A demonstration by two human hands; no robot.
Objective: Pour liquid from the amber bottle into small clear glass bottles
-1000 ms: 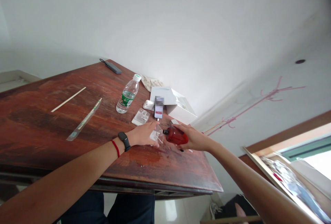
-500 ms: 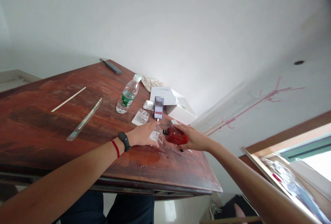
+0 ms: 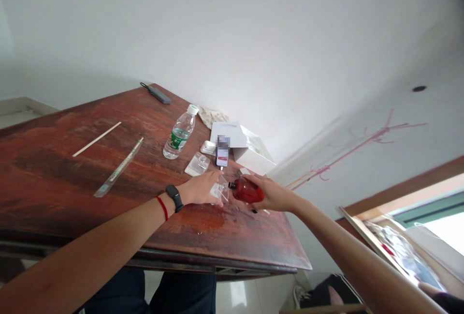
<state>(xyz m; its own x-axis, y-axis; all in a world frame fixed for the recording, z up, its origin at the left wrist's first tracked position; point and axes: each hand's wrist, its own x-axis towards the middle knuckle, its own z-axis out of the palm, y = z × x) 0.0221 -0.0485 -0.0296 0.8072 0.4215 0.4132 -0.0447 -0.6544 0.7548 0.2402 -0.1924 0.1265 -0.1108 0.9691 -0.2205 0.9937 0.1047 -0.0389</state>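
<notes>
My right hand (image 3: 268,193) is wrapped round a red see-through bottle (image 3: 248,191). The bottle lies tilted on its side, its black neck pointing left. Close to that neck, my left hand (image 3: 201,188) has its fingers closed on a clear plastic container (image 3: 220,191), partly hidden by the fingers. Whether the bottle's mouth touches the container I cannot tell. A second clear plastic piece (image 3: 197,163) lies just beyond my left hand, beside a phone (image 3: 222,152) with a lit screen. Wet patches (image 3: 206,221) shine on the wood below the hands.
On the wooden table (image 3: 65,193) stands a water bottle (image 3: 178,135) with a green label. Left of it lie a wrapped chopstick-like stick (image 3: 119,169) and a bare stick (image 3: 96,139). A white box (image 3: 253,152) leans near the wall. A dark grey device (image 3: 158,94) rests at the far corner.
Both hands, the red bottle and the clear container hold almost the same positions. At the lower right edge, a dark sleeve-like shape has come into view.
</notes>
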